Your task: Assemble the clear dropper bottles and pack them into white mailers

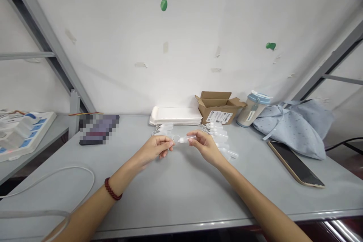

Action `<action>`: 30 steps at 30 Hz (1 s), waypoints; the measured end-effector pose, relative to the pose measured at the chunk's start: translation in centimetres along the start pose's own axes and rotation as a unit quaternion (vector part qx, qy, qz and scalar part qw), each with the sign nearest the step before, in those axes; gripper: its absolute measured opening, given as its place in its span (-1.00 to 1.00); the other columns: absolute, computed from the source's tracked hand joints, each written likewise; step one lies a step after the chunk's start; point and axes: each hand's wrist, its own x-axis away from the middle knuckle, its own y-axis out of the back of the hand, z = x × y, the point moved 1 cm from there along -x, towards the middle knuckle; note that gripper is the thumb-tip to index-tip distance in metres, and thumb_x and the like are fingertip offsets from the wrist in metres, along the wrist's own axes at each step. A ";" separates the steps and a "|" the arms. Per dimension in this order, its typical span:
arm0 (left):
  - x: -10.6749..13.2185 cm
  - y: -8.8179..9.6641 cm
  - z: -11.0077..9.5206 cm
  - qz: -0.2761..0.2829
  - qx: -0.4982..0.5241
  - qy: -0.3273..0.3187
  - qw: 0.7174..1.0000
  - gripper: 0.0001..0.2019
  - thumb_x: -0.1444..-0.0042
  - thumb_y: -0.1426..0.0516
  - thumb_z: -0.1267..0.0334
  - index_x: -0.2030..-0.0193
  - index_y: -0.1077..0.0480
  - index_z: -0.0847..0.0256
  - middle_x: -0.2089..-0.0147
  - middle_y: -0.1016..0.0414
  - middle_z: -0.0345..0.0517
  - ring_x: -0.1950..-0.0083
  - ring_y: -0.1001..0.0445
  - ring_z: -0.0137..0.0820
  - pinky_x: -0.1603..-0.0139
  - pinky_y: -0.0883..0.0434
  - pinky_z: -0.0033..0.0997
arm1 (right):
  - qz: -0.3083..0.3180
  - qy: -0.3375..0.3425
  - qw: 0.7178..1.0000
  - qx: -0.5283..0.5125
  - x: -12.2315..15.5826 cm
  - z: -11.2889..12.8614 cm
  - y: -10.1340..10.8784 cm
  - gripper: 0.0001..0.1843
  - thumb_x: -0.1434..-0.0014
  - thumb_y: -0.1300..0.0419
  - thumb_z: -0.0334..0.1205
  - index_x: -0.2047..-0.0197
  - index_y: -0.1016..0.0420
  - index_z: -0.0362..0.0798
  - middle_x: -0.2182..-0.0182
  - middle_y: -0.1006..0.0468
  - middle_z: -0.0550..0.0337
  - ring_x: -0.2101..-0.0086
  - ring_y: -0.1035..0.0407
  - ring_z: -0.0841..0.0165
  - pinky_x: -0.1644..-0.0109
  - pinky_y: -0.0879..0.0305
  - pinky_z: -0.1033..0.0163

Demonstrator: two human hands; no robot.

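My right hand point(205, 145) holds a small white translucent dropper bottle point(187, 139) sideways, its pointed tip facing left. A thin white loop shows by the bottle's neck. Just left of the tip, my left hand point(159, 146) is closed in a pinch; what lies between thumb and forefinger is too small to make out. Behind my left hand lie a few similar white bottles point(165, 127). More of these bottles point(219, 135) lie in a group beyond and beside my right hand, which partly covers them.
At the wall stand a stack of white trays point(178, 115), an open cardboard box point(219, 115) and a tumbler point(252, 109). On the right are a grey-blue cloth bag point(295, 124) and a phone point(296, 163). A dark, blurred-out object point(99, 130) and a white cable point(90, 172) lie left.
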 end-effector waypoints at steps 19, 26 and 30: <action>0.2 -1.0 0.5 -0.028 -0.020 0.021 0.999 -0.73 -0.01 -0.14 0.11 0.55 -0.35 0.26 0.67 -0.19 -0.31 0.58 -0.10 -0.54 0.48 -0.06 -0.46 | 0.009 0.042 0.989 0.141 0.8 -0.1 -1.0 -0.81 -0.14 -0.09 -0.24 0.22 -0.46 -0.10 0.57 -0.38 0.25 0.53 -0.22 0.41 0.42 -0.13 0.30; 0.4 -1.1 0.6 -0.023 -0.018 0.025 0.999 -0.74 -0.01 -0.13 0.11 0.54 -0.35 0.26 0.68 -0.19 -0.31 0.59 -0.09 -0.54 0.49 -0.06 -0.46 | 0.009 0.052 0.988 0.146 0.9 -0.2 -0.9 -0.82 -0.15 -0.10 -0.25 0.22 -0.47 -0.10 0.56 -0.42 0.24 0.52 -0.26 0.41 0.45 -0.15 0.32; 0.2 -1.1 0.9 -0.017 -0.024 0.025 0.999 -0.73 -0.03 -0.13 0.09 0.52 -0.36 0.26 0.68 -0.20 -0.31 0.59 -0.11 -0.55 0.49 -0.07 -0.48 | 0.007 0.082 0.982 0.168 0.9 -0.5 -1.1 -0.84 -0.17 -0.09 -0.27 0.21 -0.46 -0.09 0.54 -0.47 0.22 0.53 -0.30 0.40 0.46 -0.19 0.32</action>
